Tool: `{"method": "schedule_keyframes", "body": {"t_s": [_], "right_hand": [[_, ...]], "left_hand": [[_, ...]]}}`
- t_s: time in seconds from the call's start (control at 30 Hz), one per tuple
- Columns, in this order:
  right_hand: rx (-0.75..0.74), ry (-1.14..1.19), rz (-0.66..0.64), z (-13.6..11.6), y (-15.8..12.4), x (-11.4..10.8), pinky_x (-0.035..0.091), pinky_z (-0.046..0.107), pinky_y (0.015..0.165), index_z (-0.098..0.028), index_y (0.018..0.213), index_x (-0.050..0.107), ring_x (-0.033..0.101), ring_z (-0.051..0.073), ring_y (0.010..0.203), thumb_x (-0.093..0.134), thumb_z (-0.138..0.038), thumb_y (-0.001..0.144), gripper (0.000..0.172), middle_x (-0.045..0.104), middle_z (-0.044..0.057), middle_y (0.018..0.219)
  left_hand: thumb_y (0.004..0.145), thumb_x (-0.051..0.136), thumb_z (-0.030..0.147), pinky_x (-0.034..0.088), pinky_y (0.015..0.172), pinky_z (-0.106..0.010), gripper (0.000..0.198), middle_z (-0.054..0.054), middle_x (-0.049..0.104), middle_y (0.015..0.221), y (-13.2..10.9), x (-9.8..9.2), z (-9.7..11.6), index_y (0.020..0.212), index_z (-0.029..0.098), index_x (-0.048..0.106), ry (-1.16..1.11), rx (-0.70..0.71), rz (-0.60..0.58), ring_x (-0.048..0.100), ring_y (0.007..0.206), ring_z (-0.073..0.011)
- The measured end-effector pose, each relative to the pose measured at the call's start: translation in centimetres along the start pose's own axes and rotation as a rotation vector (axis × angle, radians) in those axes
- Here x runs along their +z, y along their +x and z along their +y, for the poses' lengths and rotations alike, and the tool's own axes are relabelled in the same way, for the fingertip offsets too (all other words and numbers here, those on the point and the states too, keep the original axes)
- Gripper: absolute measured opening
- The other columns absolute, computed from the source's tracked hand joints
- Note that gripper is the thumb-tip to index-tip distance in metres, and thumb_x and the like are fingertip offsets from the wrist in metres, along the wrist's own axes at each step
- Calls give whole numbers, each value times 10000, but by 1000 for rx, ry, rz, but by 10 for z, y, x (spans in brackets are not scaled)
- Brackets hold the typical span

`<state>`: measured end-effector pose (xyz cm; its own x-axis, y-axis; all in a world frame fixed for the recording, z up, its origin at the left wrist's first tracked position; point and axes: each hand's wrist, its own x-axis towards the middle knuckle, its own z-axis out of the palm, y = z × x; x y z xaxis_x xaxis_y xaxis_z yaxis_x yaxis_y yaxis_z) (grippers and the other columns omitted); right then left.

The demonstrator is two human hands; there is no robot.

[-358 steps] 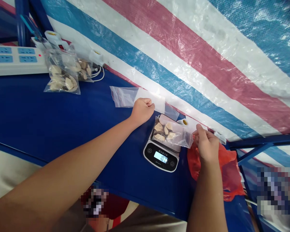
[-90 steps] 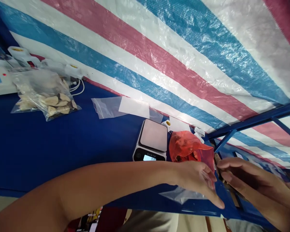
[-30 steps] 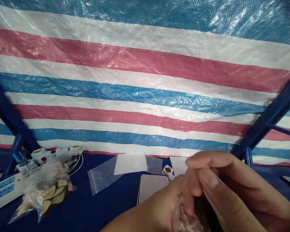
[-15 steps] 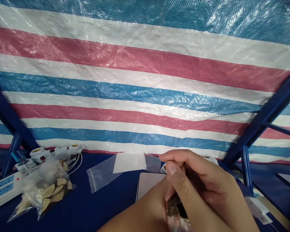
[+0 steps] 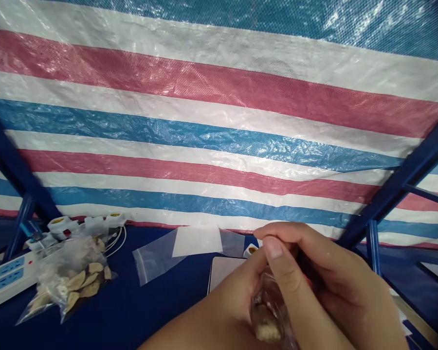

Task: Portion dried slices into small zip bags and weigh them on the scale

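Observation:
Close to the camera, at the bottom of the view, my left hand and my right hand come together around a small clear plastic bag with pale chunks inside. Both hands pinch its top, and the right thumb presses down over the bag. Behind the hands, on the blue table, the white platform of a digital scale shows in part. An empty clear zip bag with a white label lies flat just beyond it.
A filled clear bag of pale slices lies at the left, beside a white power strip and white lamp sockets. A striped red, white and blue tarp hangs behind. Blue metal frame bars stand at right and left.
Over the last second my hands have stayed together on the small bag, shifting slightly; the pale contents now show lower between them. The camera barely moved.

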<state>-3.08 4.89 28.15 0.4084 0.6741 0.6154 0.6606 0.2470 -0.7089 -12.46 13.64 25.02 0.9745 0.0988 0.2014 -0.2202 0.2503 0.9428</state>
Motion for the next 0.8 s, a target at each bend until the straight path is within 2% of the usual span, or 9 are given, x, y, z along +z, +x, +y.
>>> {"method": "schedule_keyframes", "body": {"t_s": [0.07, 0.13, 0.2, 0.3, 0.37, 0.47, 0.53, 0.63, 0.8], "right_hand": [[-46, -103, 31, 0, 1, -7, 602, 206, 575, -305, 989, 750, 762, 176, 691, 632, -427, 981, 170, 787, 3, 856], [-115, -189, -52, 1, 4, -18, 611, 217, 620, -310, 1024, 761, 777, 196, 794, 602, -408, 993, 189, 800, 17, 948], [-170, -234, -231, 3, 8, -28, 595, 218, 600, -301, 1070, 766, 775, 202, 825, 573, -331, 988, 212, 802, 29, 985], [-202, -292, -518, 7, 12, -33, 555, 204, 582, -310, 1064, 768, 747, 159, 747, 612, -184, 901, 258, 793, -7, 952], [-184, -323, -626, 10, 12, -32, 540, 203, 621, -317, 1006, 766, 722, 131, 725, 613, -126, 881, 275, 779, -34, 929], [-146, -339, -633, 14, 13, -27, 536, 234, 723, -307, 974, 757, 722, 145, 820, 570, -144, 935, 252, 774, -20, 982], [-138, -346, -616, 15, 12, -25, 516, 251, 728, -314, 944, 755, 718, 154, 826, 572, -194, 956, 219, 772, -23, 965], [-107, -380, -598, 17, 12, -21, 444, 267, 646, -293, 779, 717, 665, 138, 697, 560, -256, 983, 260, 727, -37, 799], [-69, -401, -607, 18, 15, -10, 330, 291, 582, -216, 580, 520, 525, 115, 588, 565, -274, 966, 393, 587, -38, 643]], "left_hand": [[727, 856, 361, 520, 978, -361, 717, -23, 682, 1090, -5, -1, 5, 1374, 318, 548, -123, -5, 47, 688, 1086, -218], [659, 895, 248, 512, 924, -324, 752, -38, 685, 1059, -9, -7, 5, 1339, 272, 576, -235, -35, 81, 693, 1020, -197], [667, 886, 228, 505, 891, -313, 741, -46, 687, 1013, -11, -19, -1, 1339, 246, 573, -303, -61, 101, 696, 965, -185], [700, 871, 279, 504, 848, -309, 795, -49, 694, 987, -11, -36, -11, 1413, 260, 522, -332, -78, 119, 699, 915, -184], [728, 858, 352, 499, 844, -300, 798, -57, 696, 1036, -11, -45, -14, 1442, 270, 509, -312, -91, 140, 698, 935, -182], [759, 785, 613, 494, 929, -345, 812, -87, 692, 1164, -13, -57, -15, 1442, 258, 526, -217, -75, 125, 683, 1059, -223], [761, 723, 720, 471, 1014, -402, 832, -112, 673, 1264, -18, -66, -16, 1422, 243, 554, -102, -57, 73, 646, 1174, -271], [776, 772, 615, 438, 1085, -463, 734, -131, 645, 1349, -34, -77, -27, 1379, 237, 597, 9, -69, 32, 604, 1260, -308], [828, 764, 495, 458, 1069, -447, 605, -130, 655, 1323, -70, -87, -64, 1350, 234, 607, 55, -24, 266, 609, 1255, -295]]}}
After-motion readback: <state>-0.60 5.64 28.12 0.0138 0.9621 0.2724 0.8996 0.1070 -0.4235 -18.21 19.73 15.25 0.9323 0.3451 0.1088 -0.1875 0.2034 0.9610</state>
